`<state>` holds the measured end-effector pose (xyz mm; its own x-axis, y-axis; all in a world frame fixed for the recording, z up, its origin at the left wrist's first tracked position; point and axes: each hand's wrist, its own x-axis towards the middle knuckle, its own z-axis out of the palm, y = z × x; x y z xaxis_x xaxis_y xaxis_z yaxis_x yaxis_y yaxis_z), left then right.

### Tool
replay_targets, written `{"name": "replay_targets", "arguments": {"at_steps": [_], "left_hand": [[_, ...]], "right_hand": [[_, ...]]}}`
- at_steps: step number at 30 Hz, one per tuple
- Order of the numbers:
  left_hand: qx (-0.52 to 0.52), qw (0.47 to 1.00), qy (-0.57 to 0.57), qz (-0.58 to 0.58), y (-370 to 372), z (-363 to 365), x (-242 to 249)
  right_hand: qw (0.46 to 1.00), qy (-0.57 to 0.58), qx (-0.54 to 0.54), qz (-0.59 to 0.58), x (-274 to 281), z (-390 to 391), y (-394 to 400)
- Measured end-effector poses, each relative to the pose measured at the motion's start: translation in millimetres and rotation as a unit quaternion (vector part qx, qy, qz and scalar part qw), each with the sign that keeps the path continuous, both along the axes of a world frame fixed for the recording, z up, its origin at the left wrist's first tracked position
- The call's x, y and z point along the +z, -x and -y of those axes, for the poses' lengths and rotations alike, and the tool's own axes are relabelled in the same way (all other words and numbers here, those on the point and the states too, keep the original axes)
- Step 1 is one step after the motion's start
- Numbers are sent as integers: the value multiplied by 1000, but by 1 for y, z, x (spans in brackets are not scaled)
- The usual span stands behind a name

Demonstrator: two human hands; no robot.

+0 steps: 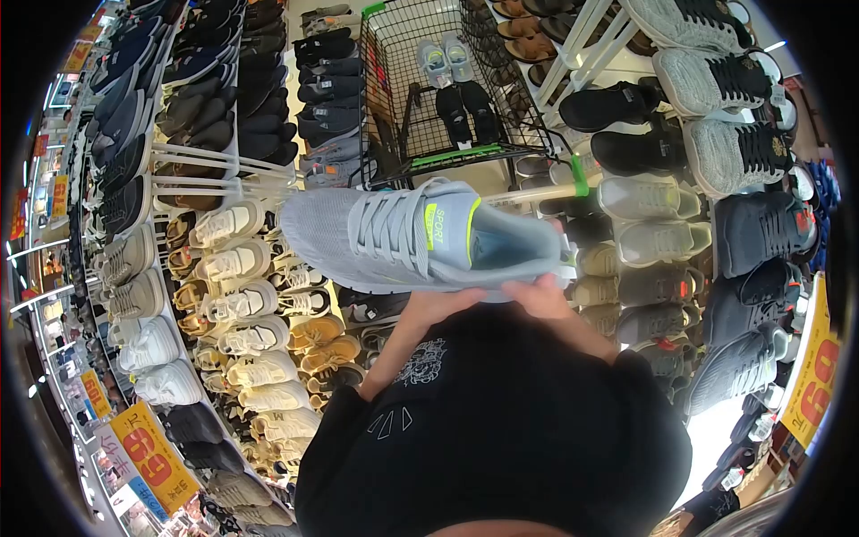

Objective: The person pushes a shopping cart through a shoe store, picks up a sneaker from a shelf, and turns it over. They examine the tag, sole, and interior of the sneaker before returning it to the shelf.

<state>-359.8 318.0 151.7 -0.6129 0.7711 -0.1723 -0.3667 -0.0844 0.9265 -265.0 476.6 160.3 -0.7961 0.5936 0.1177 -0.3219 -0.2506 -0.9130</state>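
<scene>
The person wears a plain black top (501,421), loose in cut, with black sleeves (333,419) that stop short of the wrists. On the front, toward one side, sits a pale line drawing (422,361), and near it a short row of thin, outlined narrow shapes (391,422) printed in white.

We angle both forearms (391,353) inward ahead of the torso (501,430). Our left hand (440,304) and right hand (543,296) grip near each other, thumbs (517,289) directed inward, other fingers partly hidden.
</scene>
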Motion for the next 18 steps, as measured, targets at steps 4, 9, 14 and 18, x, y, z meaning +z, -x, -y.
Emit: {"name": "replay_targets", "arguments": {"at_steps": [4,9,14,18], "left_hand": [[-152,966,29,-206,31,17,-7],[-6,990,-98,-100,47,45,-23],[21,974,-127,184,47,54,5],[-32,995,-55,76,43,52,9]], "right_hand": [[999,-6,-4,32,-5,-14,-14],[982,187,5,36,-16,-35,-24],[973,210,90,23,-44,-59,-35],[966,249,56,-43,-28,-55,4]]}}
